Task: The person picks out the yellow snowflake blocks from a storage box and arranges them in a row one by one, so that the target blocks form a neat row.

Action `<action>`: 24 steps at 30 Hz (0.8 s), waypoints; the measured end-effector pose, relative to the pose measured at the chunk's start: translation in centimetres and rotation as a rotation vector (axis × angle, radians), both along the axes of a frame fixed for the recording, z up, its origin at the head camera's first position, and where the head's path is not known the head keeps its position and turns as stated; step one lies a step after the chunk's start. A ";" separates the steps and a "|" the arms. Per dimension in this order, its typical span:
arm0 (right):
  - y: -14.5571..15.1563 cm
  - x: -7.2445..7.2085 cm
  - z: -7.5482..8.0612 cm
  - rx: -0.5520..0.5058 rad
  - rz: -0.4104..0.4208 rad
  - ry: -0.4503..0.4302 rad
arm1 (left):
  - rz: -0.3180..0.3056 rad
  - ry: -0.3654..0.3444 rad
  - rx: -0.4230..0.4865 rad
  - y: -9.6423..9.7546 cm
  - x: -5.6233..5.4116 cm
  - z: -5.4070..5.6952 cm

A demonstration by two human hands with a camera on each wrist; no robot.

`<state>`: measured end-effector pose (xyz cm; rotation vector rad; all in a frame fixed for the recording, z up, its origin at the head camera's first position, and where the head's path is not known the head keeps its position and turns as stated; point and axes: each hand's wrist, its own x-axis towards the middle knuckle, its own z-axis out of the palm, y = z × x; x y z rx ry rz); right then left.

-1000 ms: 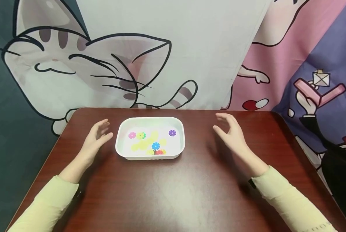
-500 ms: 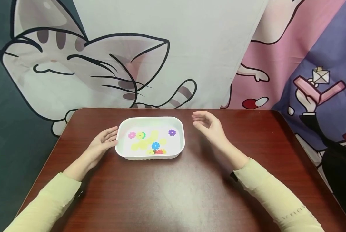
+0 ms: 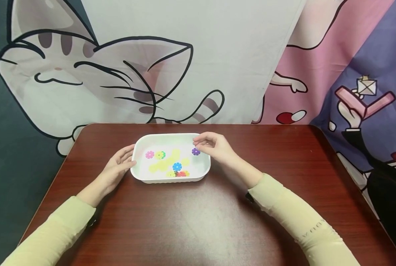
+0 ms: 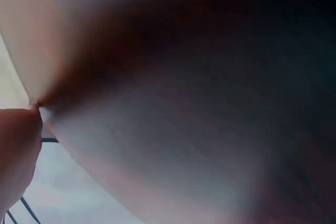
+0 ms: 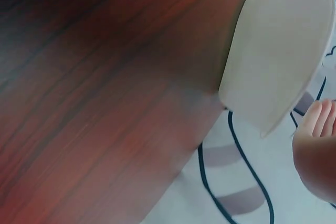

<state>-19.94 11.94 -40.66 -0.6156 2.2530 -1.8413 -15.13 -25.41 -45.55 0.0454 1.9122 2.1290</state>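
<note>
A white plastic tray (image 3: pixel 171 180) with rounded corners sits on the brown table. Flower-shaped plastic pieces lie in it: a pink flower piece (image 3: pixel 149 154), a blue flower piece (image 3: pixel 177 167), a purple flower piece (image 3: pixel 196 152), several yellow flower pieces (image 3: pixel 164 163) and a few others. My left hand (image 3: pixel 115 168) holds the tray's left edge, thumb over the rim and fingers along the outer wall. Over the right rim reaches my right hand (image 3: pixel 216 147), fingers loosely bent, fingertips right above the purple piece. The left wrist view is mostly dark and blurred.
The brown wooden table (image 3: pixel 178 221) stretches toward me and to both sides of the tray. Behind its far edge hangs a cloth backdrop (image 3: pixel 237 62) printed with a cartoon cat and other figures.
My right hand has moved left from beside the tray to over its right rim. My left hand has moved right and taken hold of the left edge. The tray stays in place.
</note>
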 end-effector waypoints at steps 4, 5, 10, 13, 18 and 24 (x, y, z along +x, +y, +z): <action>-1.8 -0.2 -0.2 0.060 0.089 -0.022 | 0.005 -0.006 0.027 0.1 0.2 -0.4; -2.2 -0.3 -0.3 0.077 0.112 -0.024 | 0.004 -0.007 0.034 0.1 0.2 -0.4; -4.0 -0.7 -1.0 0.145 0.242 -0.037 | 0.004 -0.017 0.067 0.2 0.3 -0.5; -5.1 -1.0 -1.5 0.200 0.304 -0.047 | 0.005 -0.017 0.072 0.2 0.2 -0.6; -6.8 -1.4 -2.1 0.286 0.369 -0.071 | 0.002 -0.019 0.094 0.0 0.1 -0.9; -8.1 -2.0 -2.8 0.357 0.423 -0.089 | -0.011 -0.014 0.095 0.1 -0.2 -1.3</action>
